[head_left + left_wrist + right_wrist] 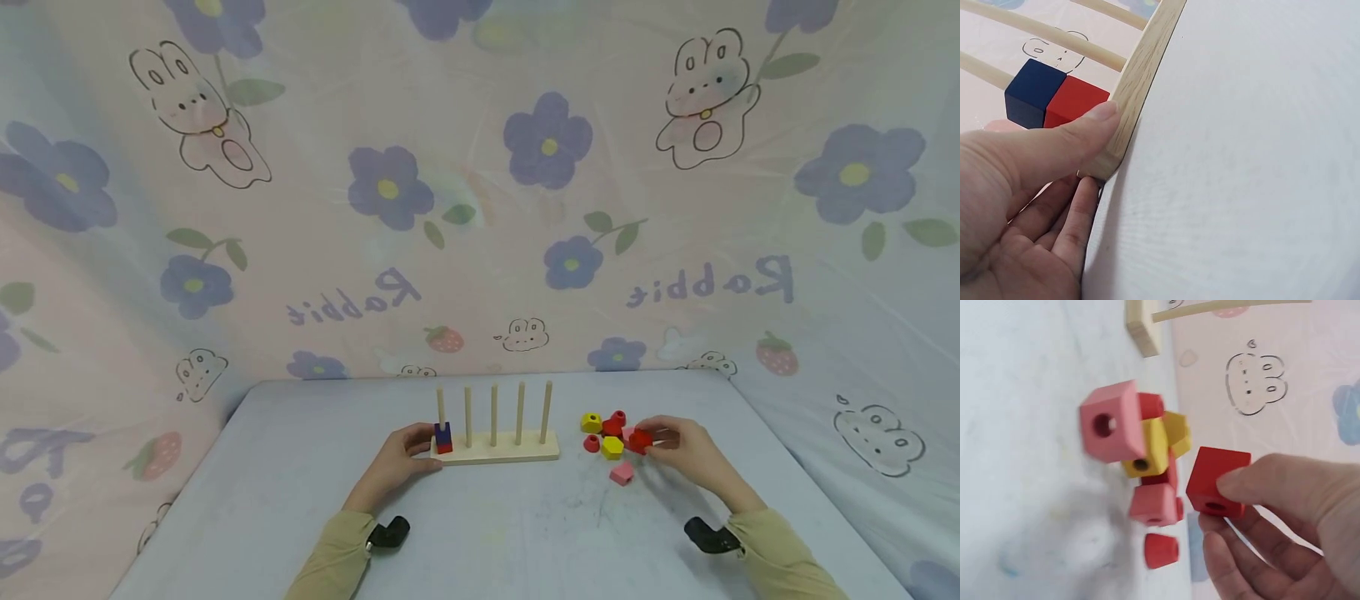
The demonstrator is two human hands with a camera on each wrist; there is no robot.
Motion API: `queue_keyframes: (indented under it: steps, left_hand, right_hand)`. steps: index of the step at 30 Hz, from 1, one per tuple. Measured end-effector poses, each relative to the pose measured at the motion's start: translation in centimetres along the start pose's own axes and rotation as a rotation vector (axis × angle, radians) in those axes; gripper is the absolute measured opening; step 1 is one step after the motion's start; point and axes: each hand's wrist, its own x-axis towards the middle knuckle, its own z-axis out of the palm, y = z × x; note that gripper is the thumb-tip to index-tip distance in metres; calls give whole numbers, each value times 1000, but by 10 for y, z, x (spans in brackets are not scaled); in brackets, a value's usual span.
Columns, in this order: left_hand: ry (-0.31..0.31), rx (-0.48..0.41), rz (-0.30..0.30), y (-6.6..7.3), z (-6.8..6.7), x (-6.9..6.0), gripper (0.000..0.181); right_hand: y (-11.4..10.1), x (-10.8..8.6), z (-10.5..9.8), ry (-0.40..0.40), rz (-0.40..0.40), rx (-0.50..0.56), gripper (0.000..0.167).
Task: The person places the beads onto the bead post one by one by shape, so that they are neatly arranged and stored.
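My left hand [402,457] grips the left end of a wooden peg stand [502,452], its thumb on the front edge in the left wrist view. On the stand's leftmost peg, a dark blue block [1035,90] sits on top of a red block [1075,100]. The other pegs stand bare. At the right, my right hand [688,451] pinches a red block [1219,478] between thumb and fingers, a hole showing in one face. That block is held up beside a group of loose beads on the table.
Among the loose pieces are yellow beads [612,448], a pink block [622,474], another pink block [1154,503] and small red beads [592,443]. They lie right of the stand on the white table [510,533]. A patterned cloth [465,275] hangs behind.
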Motion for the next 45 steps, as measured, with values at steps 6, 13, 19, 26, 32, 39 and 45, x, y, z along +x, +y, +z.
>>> queue_keyframes:
  steps: [6,13,19,26,32,39,45]
  left_hand:
    - [-3,0,-14,-3,0,0,62]
    - [-8,-16,1,1,2,0,59]
    - [-11,-2,17,-4,0,4,59]
    - [-23,-8,46,-1,0,4,59]
    - [-9,-17,31,1,0,3,59]
    - [-14,-11,29,1,1,2,59]
    - [-19,2,28,1,-2,1,59]
  right_hand:
    - [-19,12,-6,8,-49,106,36]
    - [-55,31,-6,12,-80,186,44]
    - [-92,54,10,-30,-110,322,44]
    - [-131,72,42,-83,-205,488,40]
    - [-156,83,77,-119,-273,596,36]
    - [-182,94,112,-90,-302,587,35]
    - [-213,93,124,-58,-363,577,33]
